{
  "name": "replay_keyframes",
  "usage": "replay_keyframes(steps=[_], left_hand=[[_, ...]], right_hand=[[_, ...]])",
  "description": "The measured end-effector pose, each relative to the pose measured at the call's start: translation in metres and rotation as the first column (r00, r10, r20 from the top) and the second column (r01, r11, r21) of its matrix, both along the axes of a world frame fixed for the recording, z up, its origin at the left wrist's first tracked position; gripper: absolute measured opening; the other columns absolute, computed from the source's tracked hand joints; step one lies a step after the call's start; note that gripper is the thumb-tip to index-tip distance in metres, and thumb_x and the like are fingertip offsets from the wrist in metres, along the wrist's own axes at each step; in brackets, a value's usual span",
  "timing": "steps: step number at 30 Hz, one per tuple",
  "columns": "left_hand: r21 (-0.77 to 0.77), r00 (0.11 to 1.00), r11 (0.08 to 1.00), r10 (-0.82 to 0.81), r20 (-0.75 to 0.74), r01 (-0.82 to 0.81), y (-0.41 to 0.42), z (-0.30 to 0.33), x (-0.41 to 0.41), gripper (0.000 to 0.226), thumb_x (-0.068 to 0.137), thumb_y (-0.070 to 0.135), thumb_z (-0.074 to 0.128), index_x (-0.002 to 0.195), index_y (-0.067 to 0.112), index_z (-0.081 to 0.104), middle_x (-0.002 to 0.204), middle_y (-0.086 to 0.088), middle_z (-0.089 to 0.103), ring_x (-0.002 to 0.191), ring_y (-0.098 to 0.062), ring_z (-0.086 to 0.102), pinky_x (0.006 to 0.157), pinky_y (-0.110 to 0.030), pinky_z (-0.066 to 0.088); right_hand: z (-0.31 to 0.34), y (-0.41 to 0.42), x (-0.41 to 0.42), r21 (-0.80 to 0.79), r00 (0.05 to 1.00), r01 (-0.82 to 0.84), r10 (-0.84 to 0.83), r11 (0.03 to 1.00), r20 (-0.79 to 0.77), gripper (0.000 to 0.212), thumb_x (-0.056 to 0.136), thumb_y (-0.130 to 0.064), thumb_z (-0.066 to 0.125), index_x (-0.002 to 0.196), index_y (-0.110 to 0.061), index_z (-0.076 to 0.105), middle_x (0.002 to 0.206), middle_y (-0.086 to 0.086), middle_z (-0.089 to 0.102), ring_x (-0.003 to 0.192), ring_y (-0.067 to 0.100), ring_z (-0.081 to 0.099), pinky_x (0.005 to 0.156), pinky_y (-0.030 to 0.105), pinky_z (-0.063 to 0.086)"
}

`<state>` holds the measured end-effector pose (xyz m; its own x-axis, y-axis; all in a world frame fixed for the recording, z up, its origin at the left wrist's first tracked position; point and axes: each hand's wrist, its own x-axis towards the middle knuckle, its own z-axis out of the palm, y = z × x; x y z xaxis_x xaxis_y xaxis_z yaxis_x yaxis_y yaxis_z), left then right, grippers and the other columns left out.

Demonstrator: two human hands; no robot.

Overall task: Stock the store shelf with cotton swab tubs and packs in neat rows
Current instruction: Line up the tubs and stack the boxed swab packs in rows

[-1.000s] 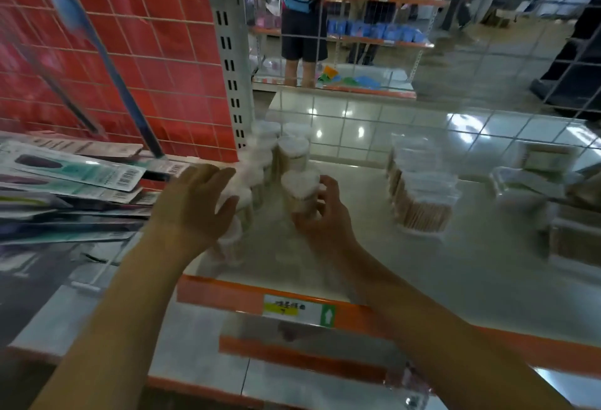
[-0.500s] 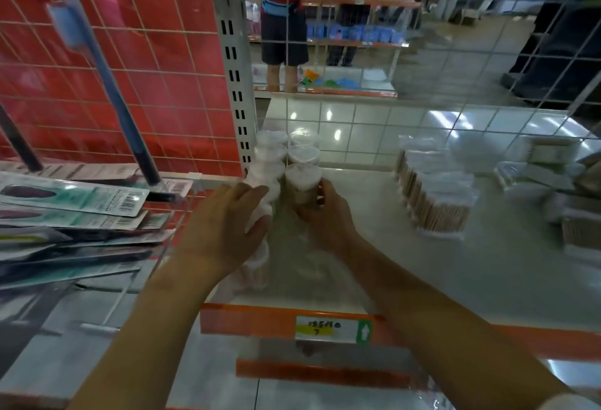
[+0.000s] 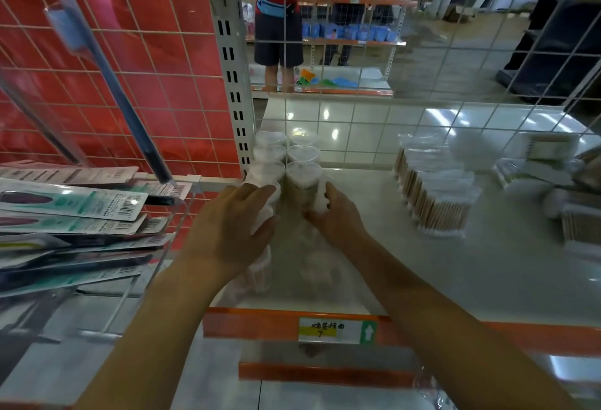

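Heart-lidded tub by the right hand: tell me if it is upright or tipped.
Upright. The heart-lidded tub stands on the shelf with its lid facing up, level with the tubs behind it; the right hand steadies its side.

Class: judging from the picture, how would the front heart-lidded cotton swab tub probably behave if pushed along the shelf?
The front tub looks taller than wide, so it may tip. Its clear plastic on the smooth shelf probably slides easily. Swabs suggest it is light; the right hand steadies it.
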<state>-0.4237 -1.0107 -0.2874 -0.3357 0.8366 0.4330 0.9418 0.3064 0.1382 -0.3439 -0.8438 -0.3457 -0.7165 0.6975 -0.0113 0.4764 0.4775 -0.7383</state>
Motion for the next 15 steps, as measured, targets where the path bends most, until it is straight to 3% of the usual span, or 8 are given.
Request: replay_keyframes(steps=[3,6,10,15], left_hand=[[0.011,1.000,1.000,-0.005,-0.030,0.006,0.007,0.001,0.007,0.043,0.074,0.024,0.059,0.110,0.001,0.063,0.094,-0.015,0.069,0.076,-0.035,0.066,0.058,-0.038,0.054],[-0.007,0.999,1.000,-0.018,-0.036,0.018,0.019,0.003,0.018,0.045,0.081,0.033,0.043,0.112,0.004,0.061,0.098,-0.012,0.067,0.080,-0.032,0.065,0.061,-0.037,0.053],[-0.021,0.999,0.999,-0.030,0.017,0.030,0.040,0.002,0.036,0.049,0.081,0.038,0.043,0.112,0.004,0.060,0.101,-0.013,0.066,0.085,-0.034,0.064,0.064,-0.040,0.053],[-0.061,0.998,0.997,-0.053,-0.018,0.052,0.071,0.002,0.066,0.047,0.082,0.038,0.047,0.112,0.003,0.060,0.096,-0.014,0.067,0.080,-0.032,0.065,0.064,-0.040,0.054]], right_hand=[[0.015,-0.013,0.018,0.205,0.994,-0.111,0.112,0.972,0.006,0.058,0.090,-0.028,0.058,0.139,-0.008,0.035,0.135,0.010,0.047,0.123,0.024,0.044,0.093,0.018,0.028],[0.030,-0.020,0.038,0.349,0.983,-0.182,0.176,0.919,0.047,0.058,0.093,-0.031,0.050,0.143,-0.013,0.028,0.137,0.007,0.045,0.125,0.023,0.041,0.100,0.026,0.031],[0.048,-0.015,0.065,0.407,0.980,-0.197,0.174,0.892,0.093,0.061,0.095,-0.033,0.046,0.147,-0.014,0.020,0.141,0.006,0.039,0.127,0.022,0.037,0.101,0.029,0.031],[0.059,0.007,0.102,0.423,0.985,-0.159,0.112,0.892,0.133,0.060,0.096,-0.034,0.043,0.147,-0.014,0.017,0.146,0.005,0.032,0.132,0.020,0.030,0.105,0.027,0.026]])
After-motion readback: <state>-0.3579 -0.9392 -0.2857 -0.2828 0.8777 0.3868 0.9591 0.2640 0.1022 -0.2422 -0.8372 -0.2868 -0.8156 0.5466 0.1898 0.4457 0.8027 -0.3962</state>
